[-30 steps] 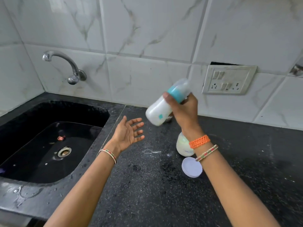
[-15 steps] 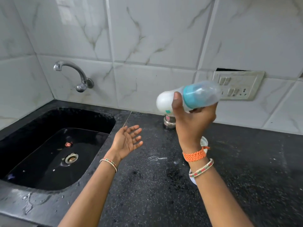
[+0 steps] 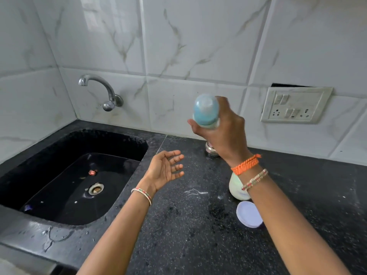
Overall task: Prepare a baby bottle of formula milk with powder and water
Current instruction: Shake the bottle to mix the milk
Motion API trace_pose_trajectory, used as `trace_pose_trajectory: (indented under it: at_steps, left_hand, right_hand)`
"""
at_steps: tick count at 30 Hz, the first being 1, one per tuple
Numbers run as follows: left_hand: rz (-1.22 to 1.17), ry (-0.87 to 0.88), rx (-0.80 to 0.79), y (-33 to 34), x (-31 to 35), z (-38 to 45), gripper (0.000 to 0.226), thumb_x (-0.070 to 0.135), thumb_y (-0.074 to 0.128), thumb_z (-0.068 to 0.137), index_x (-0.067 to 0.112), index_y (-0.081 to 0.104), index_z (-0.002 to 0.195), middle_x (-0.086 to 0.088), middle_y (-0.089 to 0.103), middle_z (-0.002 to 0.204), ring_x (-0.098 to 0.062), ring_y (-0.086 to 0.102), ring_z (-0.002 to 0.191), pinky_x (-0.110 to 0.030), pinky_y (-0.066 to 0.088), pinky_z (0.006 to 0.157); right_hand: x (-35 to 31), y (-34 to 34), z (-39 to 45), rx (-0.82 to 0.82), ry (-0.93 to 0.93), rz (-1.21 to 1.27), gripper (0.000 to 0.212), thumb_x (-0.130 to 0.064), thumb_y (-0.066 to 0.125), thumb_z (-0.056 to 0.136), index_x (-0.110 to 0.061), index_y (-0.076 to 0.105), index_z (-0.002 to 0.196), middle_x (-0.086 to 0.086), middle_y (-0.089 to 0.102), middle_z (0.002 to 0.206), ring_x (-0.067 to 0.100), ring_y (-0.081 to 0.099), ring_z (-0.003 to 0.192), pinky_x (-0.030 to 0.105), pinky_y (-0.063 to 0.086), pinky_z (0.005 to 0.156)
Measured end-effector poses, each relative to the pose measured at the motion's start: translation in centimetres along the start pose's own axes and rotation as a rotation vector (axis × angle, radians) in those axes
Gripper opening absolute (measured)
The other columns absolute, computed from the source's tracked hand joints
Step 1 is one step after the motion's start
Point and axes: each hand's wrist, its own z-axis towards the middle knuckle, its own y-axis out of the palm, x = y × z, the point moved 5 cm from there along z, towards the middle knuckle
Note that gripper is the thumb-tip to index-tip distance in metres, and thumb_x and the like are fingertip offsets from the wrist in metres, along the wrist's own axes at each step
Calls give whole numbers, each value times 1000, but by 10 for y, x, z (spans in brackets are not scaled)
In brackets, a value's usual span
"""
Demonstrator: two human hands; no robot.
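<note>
Right hand (image 3: 222, 128) is gripping one capped baby bottle (image 3: 206, 111) upright; left hand (image 3: 163, 169) is hovering spread, palm up. One white lid (image 3: 249, 214) is lying beside one jar (image 3: 237, 188)

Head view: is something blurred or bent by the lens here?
Head view: the baby bottle in the right hand is smeared by motion blur; the left hand and faucet look sharp; the wall tile lines lean, showing wide-angle distortion.
</note>
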Motion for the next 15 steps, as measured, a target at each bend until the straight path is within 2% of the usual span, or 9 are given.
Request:
trace_pose_trajectory:
  at_steps: [2,3,6,8,9,11,12,13,15]
  left_hand:
    - [11,6,-14,2,4,-2,27,24,36,87,13,58,99,-1,65,89,-18,58,64,-32,53,61]
    - [9,7,-9,3,5,-2,27,24,37,85,14,58,98,-1,65,88,-18,58,64,-32,53,61]
    - [-15,27,-9,7,9,-1,25,24,39,83,14,59,95,-1,64,88,-18,58,63,-31,52,60]
    - [-20,45,-25,8,11,-2,25,24,39,83,14,59,95,-1,64,87,-18,58,62,-30,52,59]
    - [-16,52,-33,8,13,-3,25,24,39,84,13,58,95,-1,65,86,-17,58,62,-30,52,59]
    - [-6,56,-33,4,16,-4,25,24,39,84,13,59,96,-1,65,86,-17,58,62,-30,53,58]
    - [-8,59,-22,1,17,-4,25,24,40,84,13,59,95,0,65,87,-17,58,62,-30,53,58]
    - [-10,61,-6,-1,18,-3,24,24,40,84,14,59,94,0,65,87,-17,58,63,-30,53,59]
    - [-14,56,10,-3,19,-1,23,24,40,84,14,59,93,-1,64,87,-18,58,66,-30,53,59]
  right_hand:
    - [-2,-7,-4,172,12,130,55,-31,81,72,-11,48,110,11,66,98,17,62,86,21,55,70]
    - [0,-2,-5,145,54,148,54,-30,80,72,-14,45,111,10,65,100,18,62,87,22,55,71]
    - [22,32,-20,-155,371,83,47,-34,77,73,-11,51,104,1,64,91,18,62,77,32,54,65]
    - [49,29,-29,31,737,248,36,-30,78,74,-13,56,97,2,66,92,15,62,78,28,53,69]
    - [58,22,-32,235,907,418,31,-28,77,76,-16,55,95,5,67,96,16,63,81,27,54,72]
    - [69,12,-43,630,1029,715,24,-27,73,81,-24,53,92,3,66,100,21,67,89,36,57,77]
    - [71,12,-48,652,1037,765,21,-25,71,83,-26,52,91,0,66,98,20,67,90,39,57,78]
    - [69,18,-51,496,1033,739,18,-23,71,83,-26,54,89,-3,66,93,18,67,87,41,57,79]
    - [57,43,-68,-20,1065,705,14,-23,75,79,-21,62,86,-1,68,85,19,67,82,45,58,77]
